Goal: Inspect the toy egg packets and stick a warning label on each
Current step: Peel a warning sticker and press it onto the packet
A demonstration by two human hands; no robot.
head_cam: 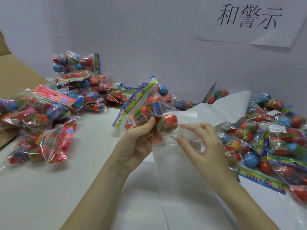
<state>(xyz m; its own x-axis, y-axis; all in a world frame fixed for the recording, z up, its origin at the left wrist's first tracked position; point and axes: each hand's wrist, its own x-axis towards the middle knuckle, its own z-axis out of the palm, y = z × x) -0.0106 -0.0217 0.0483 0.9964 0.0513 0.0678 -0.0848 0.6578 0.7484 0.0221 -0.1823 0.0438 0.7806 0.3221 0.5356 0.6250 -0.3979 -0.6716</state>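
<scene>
Table (49,196): white and smooth, filling the lower half of the frame and meeting the wall along a line across the middle.

Wall (149,39): plain pale grey-white, filling the upper half.

Paper sign (249,20): white sheet fixed to the wall at upper right, bearing large black handwritten characters; its lower right corner curls away from the wall.

Cardboard box (15,72): brown, at the far left edge, partly cut off by the frame.

Left pile (49,105): clear bags of red, blue and purple toy eggs with bright printed header strips, heaped loosely at centre left from the box edge back to the wall.

Right pile (274,138): more such bags at centre right and lower right, several showing small white stickers on the plastic.

Backing sheet (191,171): glossy white release paper at centre, lying on the table below the hands and rising behind them toward the right pile.

Held bag (149,110): one clear bag of red eggs with a rainbow header strip, at frame centre, raised above the table.

Left hand (137,141): palm up under the held bag, fingers and thumb curled around its lower part, grasping it.

Right hand (204,146): just right of the held bag, thumb pressing on the plastic, other fingers loosely bent and spread.

Warning label (176,136): small white sticker with fine black print, on the lower part of the held bag, under the right thumb.
</scene>
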